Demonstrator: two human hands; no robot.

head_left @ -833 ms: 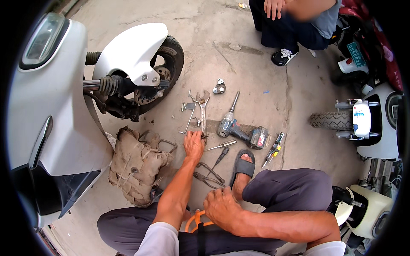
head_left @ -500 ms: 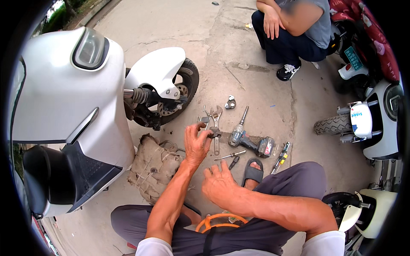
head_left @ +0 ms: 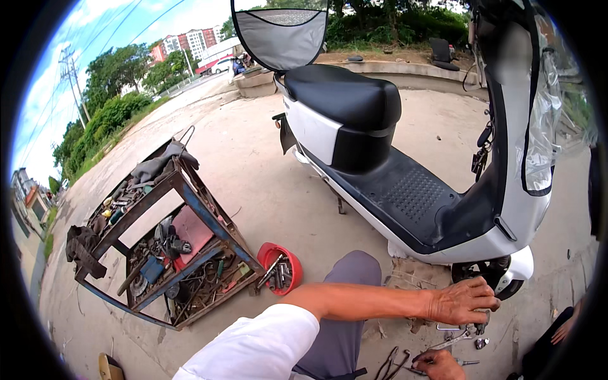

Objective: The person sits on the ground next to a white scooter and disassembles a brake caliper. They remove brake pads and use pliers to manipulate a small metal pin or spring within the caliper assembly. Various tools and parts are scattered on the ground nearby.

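Note:
At the right of the view my left hand (head_left: 465, 302) is closed around a small dark metal part (head_left: 482, 321), most of it hidden by my fingers. Below it an adjustable wrench (head_left: 452, 340) lies on the concrete, with a small shiny metal fitting (head_left: 482, 343) beside it. My right hand (head_left: 438, 365), cut off by the lower edge, is low over the ground with curled fingers. A thin metal shaft shows at its fingertips, too small to name. Dark-handled pliers (head_left: 391, 364) lie just left of it.
A white scooter (head_left: 320, 136) with a black seat stands ahead. To the left, a rusty metal cart (head_left: 209, 206) carries many tools; beside it is a red bowl-shaped container (head_left: 295, 278) holding metal sockets. Another person's hand (head_left: 563, 329) shows at the far right.
The view has swung left, bringing in the tool cart and the scooter's seat. My left hand still holds the dark part. My right hand now sits lower, by the tools on the ground.

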